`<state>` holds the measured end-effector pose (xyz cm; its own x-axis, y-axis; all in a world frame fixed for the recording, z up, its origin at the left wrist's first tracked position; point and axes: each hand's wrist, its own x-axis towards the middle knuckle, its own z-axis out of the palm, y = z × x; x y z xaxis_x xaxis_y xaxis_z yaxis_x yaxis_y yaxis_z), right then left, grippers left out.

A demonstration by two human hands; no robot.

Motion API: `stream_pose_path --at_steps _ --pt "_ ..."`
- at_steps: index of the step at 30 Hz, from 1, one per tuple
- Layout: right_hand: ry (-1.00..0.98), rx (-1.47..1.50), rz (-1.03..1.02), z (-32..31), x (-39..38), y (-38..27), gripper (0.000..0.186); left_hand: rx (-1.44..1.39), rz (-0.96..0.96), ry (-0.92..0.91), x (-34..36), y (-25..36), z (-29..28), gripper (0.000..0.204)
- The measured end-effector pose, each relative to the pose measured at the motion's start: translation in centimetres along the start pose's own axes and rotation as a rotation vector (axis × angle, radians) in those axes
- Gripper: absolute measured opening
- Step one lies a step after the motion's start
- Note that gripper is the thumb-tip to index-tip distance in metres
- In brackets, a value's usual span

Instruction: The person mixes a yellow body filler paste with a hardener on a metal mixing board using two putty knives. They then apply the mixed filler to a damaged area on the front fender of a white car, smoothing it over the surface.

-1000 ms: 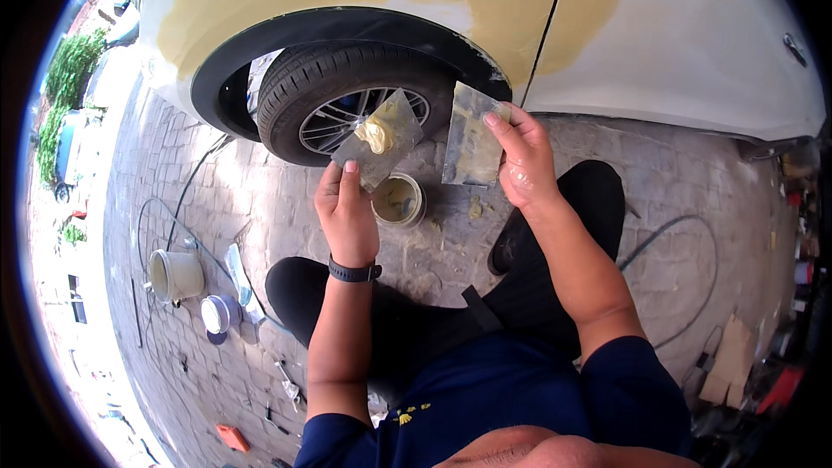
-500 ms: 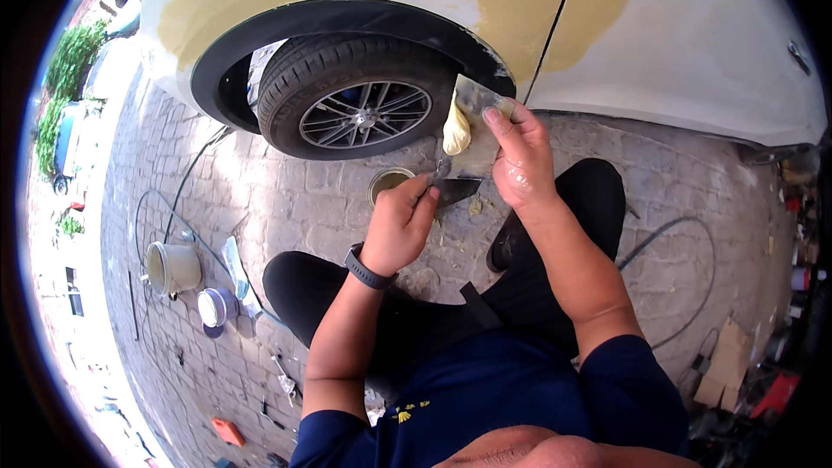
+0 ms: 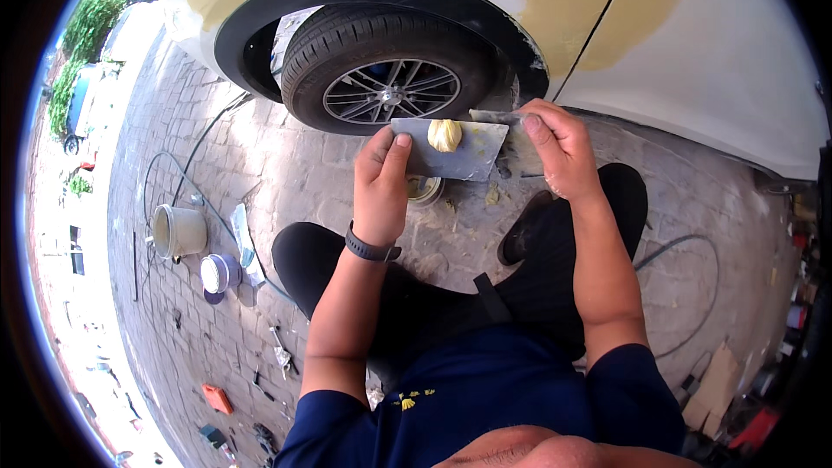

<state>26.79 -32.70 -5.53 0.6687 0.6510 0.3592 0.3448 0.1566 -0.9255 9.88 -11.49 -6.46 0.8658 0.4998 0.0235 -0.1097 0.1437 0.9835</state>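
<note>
My left hand [image 3: 381, 175] grips the left end of a flat grey plate [image 3: 422, 159], thumb on top. A rounded lump of pale yellow filler putty [image 3: 445, 135] sits on the plate near its far edge. My right hand [image 3: 562, 147] is closed on a putty spreader [image 3: 497, 117], seen nearly edge-on. Its blade reaches left over the plate's far right corner; whether it touches the plate I cannot tell. Below the plate an open tin [image 3: 425, 190] stands on the paving, partly hidden by the plate and my left hand.
Ahead stands a car with a wheel [image 3: 392, 94] and a body panel [image 3: 598, 0] patched in yellowish filler. A bucket [image 3: 180, 231], a white tub [image 3: 220, 273] and a hose [image 3: 178, 182] lie left. An orange object [image 3: 217, 399] is lower left, cardboard [image 3: 712, 390] lower right.
The putty lump, earlier on the spreader in my right hand, now lies on the plate in my left. The plate has turned flat to view, and my right hand has moved right.
</note>
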Motion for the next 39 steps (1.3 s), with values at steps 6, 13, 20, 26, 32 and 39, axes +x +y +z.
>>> stream_pose_path --at_steps 6,13,20,26,32,39 --pt "0.178 0.645 0.094 2.9 -0.4 -0.5 0.025 0.171 0.089 0.033 -0.7 -0.3 1.7 0.024" --pt "0.188 -0.17 -0.003 1.5 0.1 0.1 0.014 -0.17 0.062 0.281 0.5 0.9 0.7 0.024" --pt "0.044 -0.68 -0.568 6.9 0.0 -0.8 0.038 -0.287 -0.037 0.269 0.0 0.7 1.8 0.02" --pt "-0.093 -0.656 -0.552 6.1 0.3 -1.4 0.039 0.003 0.01 0.222 0.4 -0.7 -0.1 0.02" --pt "-0.129 -0.616 -0.524 6.5 0.1 -0.9 0.04 0.038 0.028 0.197 -0.3 0.1 1.3 0.023" --pt "0.069 -0.65 -0.517 4.7 0.6 -0.8 0.038 0.14 0.203 0.145 0.5 -2.0 1.7 0.021"
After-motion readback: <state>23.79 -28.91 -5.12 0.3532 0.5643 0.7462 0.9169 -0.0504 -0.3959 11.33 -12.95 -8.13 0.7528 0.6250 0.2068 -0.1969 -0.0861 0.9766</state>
